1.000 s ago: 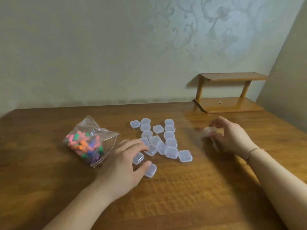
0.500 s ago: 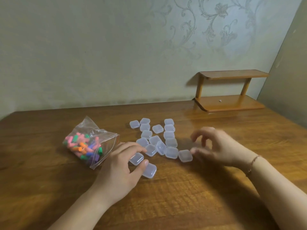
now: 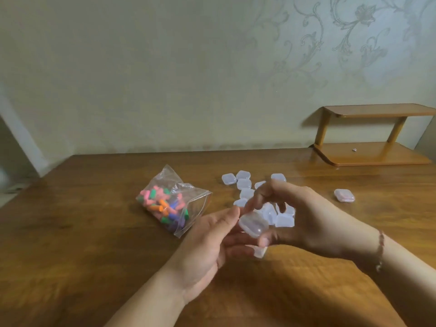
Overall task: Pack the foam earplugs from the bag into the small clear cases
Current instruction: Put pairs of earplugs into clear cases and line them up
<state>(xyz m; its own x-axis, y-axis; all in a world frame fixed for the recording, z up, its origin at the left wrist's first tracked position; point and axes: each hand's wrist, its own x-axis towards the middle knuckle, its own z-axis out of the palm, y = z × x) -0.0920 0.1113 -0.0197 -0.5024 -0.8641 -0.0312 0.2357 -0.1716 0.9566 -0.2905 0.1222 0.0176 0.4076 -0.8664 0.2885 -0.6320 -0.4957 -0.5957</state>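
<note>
While both hands meet above the wooden table (image 3: 94, 232), the left hand (image 3: 207, 251) and right hand (image 3: 299, 223) pinch one small clear case (image 3: 253, 224) between their fingertips, lifted off the surface. Behind it lies the cluster of clear cases (image 3: 243, 184); one filled case (image 3: 344, 195) (something pink inside) sits well apart to the right. A zip bag (image 3: 172, 201) of coloured foam earplugs (image 3: 162, 205) lies left of the cluster. No writing is readable anywhere.
</note>
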